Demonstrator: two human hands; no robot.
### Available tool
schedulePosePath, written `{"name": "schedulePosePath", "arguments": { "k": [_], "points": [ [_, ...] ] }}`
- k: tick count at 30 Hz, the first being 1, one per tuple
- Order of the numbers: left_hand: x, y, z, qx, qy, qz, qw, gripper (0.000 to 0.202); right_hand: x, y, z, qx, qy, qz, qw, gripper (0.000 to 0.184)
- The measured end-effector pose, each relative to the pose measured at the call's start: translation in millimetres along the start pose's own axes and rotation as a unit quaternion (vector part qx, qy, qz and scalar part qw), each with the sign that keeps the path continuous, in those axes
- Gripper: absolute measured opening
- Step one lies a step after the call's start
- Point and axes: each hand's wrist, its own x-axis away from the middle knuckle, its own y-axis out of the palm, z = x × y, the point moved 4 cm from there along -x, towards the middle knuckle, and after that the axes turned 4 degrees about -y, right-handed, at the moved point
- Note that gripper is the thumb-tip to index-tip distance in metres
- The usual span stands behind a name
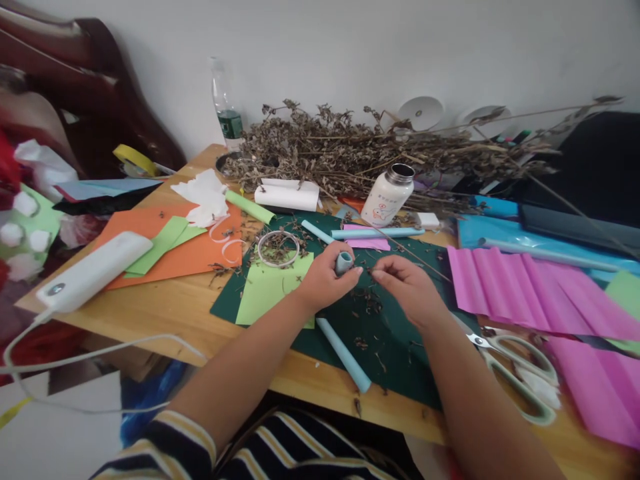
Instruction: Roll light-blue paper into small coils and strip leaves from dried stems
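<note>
A rolled light-blue paper tube point(343, 263) stands in my left hand point(327, 277), its open end facing up and the fingers wrapped round it. Just to the right, my right hand point(407, 287) is closed in a pinch, with small dark dried leaf bits showing at its fingertips. Crumbled dried leaves point(369, 301) lie below the hands on a dark green cutting mat point(400, 353). More blue paper tubes rest on the mat, one point(345, 355) nearest me and another point(377, 233) beyond my hands. A light-green sheet point(273, 293) carries a clear ring point(279, 249) and leaf crumbs.
Dried plant stalks point(320, 143) lie along the wall behind a white bottle point(387, 197). Scissors point(520, 367) and pink crepe paper point(540, 287) are at right. Orange paper point(130, 227) and a corded white device point(95, 270) sit left, near a plastic bottle point(227, 110).
</note>
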Motion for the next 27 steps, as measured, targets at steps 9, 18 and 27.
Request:
{"name": "schedulePosePath", "arguments": {
  "k": [9,18,27],
  "points": [
    [0.7,7.7,2.1,-0.022,0.006,-0.077,0.997,0.028,0.1,8.6,8.3,-0.299,0.075,0.025,0.951,0.016],
    [0.5,8.9,5.1,-0.047,0.049,-0.057,0.996,0.021,0.6,12.6,11.3,-0.349,0.08,0.013,0.934,0.014],
    [0.5,7.6,5.1,-0.038,0.034,-0.035,0.998,0.012,-1.8,12.3,13.1,-0.318,0.065,0.015,0.946,0.015]
  ]
}}
